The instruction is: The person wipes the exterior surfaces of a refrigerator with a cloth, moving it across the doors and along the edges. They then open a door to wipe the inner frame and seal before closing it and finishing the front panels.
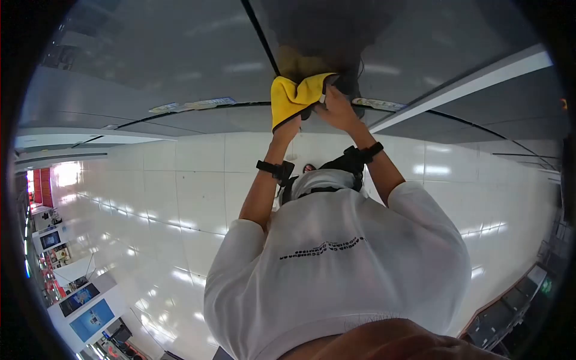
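Observation:
A yellow cloth with a dark edge is bunched up in front of a glossy dark panel. It drapes over my left hand, hiding most of the fingers; only the back of the hand near the wrist shows. My right hand is closed at the cloth's right edge, near a small white tag, with its fingers bent. Both hands work close together on the cloth. Black straps with small devices circle both wrists. The panel reflects the yellow of the cloth.
Dark seams divide the panels. Printed label strips run along the seam at left, with another strip at right. A pale raised bar slants across the right. White tiled floor lies below; display stands are lower left.

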`<state>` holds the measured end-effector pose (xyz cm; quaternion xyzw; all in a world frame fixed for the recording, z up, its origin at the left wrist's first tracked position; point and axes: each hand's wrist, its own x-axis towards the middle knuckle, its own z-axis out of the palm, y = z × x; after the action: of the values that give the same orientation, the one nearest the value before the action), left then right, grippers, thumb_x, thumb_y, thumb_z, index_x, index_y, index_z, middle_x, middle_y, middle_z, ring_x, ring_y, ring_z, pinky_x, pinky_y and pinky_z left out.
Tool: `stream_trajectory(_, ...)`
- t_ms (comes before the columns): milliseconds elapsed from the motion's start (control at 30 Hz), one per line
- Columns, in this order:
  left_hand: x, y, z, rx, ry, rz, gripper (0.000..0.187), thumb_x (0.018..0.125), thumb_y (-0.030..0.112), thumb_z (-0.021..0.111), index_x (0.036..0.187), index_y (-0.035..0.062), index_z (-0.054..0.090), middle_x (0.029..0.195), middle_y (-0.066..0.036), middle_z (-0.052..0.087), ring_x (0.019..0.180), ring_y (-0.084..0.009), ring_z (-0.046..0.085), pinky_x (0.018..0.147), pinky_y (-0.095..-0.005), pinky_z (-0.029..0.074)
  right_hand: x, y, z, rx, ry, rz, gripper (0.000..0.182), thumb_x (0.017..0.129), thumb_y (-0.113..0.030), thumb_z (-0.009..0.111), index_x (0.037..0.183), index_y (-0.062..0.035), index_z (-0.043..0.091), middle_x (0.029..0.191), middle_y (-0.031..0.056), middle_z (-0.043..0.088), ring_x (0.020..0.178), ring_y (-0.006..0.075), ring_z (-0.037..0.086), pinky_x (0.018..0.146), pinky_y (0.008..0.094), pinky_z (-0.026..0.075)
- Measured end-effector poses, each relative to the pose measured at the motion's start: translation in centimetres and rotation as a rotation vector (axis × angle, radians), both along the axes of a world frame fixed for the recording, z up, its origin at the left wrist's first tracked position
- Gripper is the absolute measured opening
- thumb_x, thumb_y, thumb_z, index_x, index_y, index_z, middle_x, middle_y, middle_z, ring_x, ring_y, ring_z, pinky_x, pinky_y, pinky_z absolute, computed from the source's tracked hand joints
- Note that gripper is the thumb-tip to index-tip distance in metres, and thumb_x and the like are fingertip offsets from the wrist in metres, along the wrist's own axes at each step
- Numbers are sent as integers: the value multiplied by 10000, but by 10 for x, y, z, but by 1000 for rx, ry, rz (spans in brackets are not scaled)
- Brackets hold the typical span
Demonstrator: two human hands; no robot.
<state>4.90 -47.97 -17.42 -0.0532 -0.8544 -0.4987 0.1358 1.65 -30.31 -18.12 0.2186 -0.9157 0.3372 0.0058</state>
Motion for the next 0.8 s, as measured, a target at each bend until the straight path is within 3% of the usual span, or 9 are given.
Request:
stream_trajectory(133,-7,-14,-70,-274,97,23,340,972,203,482,1256,19,506,1174,-139,595,1067,-297,579,903,-376,468,-7,-4,-58,-96,-333,0,752,858,-273,614,1396,123,269,1392,324,388,1312,426,381,1095,434,330)
stream_trajectory(267,-12,-25,-130,295,-458,-79,349,1011,267,401,1286,80,505,1177,-70,610,1007,-177,609,791,-323,526,-17,3,-134,-192,-218,30,622,877,-277,576,1338,99,394,1352,312,441,1253,433,441,1060,457,354)
stream_trajectory(367,-19,-26,-141,270,-191,6,257,935,125,426,1086,1,593,1046,-172,613,975,-355,575,840,-392,456,-17,2,-174,-266,-295,-55,361,872,-246,560,1073,51,597,1063,305,594,1024,417,554,887,522,424)
stream_trajectory(500,-5,-24,-124,20,-190,-98,266,922,120,423,1093,17,598,1042,-207,614,985,-402,555,859,-430,445,8,4,-175,-103,65,-3,339,905,-218,522,1157,4,566,1043,277,602,985,394,582,830,493,476)
stream_trajectory(600,-12,-40,-222,-198,-275,-156,334,1002,197,359,1220,30,547,1165,-146,623,1087,-292,577,945,-384,434,13,15,-163,250,-154,-205,345,918,-229,510,1196,-32,557,1045,269,611,947,398,605,817,499,496)
stream_trajectory(633,2,-15,-134,92,-534,-125,342,991,199,374,1236,27,540,1188,-169,607,1132,-321,550,978,-408,411,8,26,-192,233,-73,-213,394,834,-256,643,1101,22,559,1059,259,610,952,431,599,835,488,496)
stream_trajectory(667,0,-11,-143,94,-539,-132,342,991,199,374,1236,27,540,1188,-169,607,1132,-321,550,978,-408,411,10,32,-194,236,-79,-218,394,834,-256,643,1101,22,559,1059,259,610,952,431,599,835,488,496)
stream_trajectory(733,-7,-2,-169,-236,-99,-172,354,989,203,371,1253,30,529,1225,-188,581,1161,-361,524,994,-428,402,16,43,-179,224,-108,-322,440,832,-287,640,1114,39,549,1042,248,620,938,428,606,838,492,502)
stream_trajectory(800,-9,6,-181,-322,-108,-239,362,977,188,379,1274,24,506,1271,-214,545,1199,-395,483,1009,-448,390,25,56,-160,373,-129,-319,439,817,-315,641,1084,28,578,1045,232,629,946,392,619,850,477,503)
